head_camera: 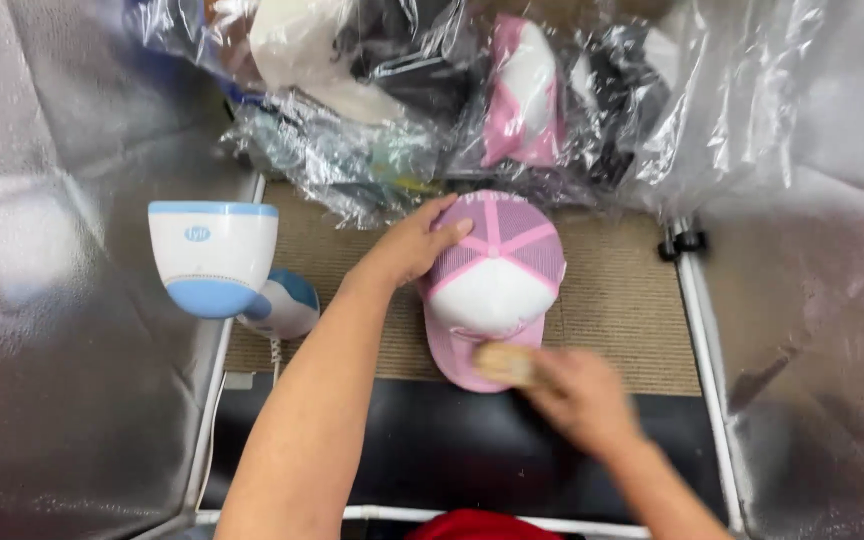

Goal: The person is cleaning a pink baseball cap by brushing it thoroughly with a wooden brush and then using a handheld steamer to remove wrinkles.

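Note:
A pink mesh cap (497, 285) with a white front panel lies on a tan woven mat (622, 300), its pink brim pointing toward me. My left hand (414, 243) rests on the cap's left side, fingers spread over the mesh. My right hand (577, 395) is blurred with motion and grips a small tan brush (504, 362) that sits on the brim.
A white and blue handheld steamer (214, 258) stands at the mat's left edge. Clear plastic bags (432, 100) holding more caps are piled behind. Silver reflective panels (62, 300) wall both sides, on a white tube frame (700, 330). A black surface (452, 450) lies in front.

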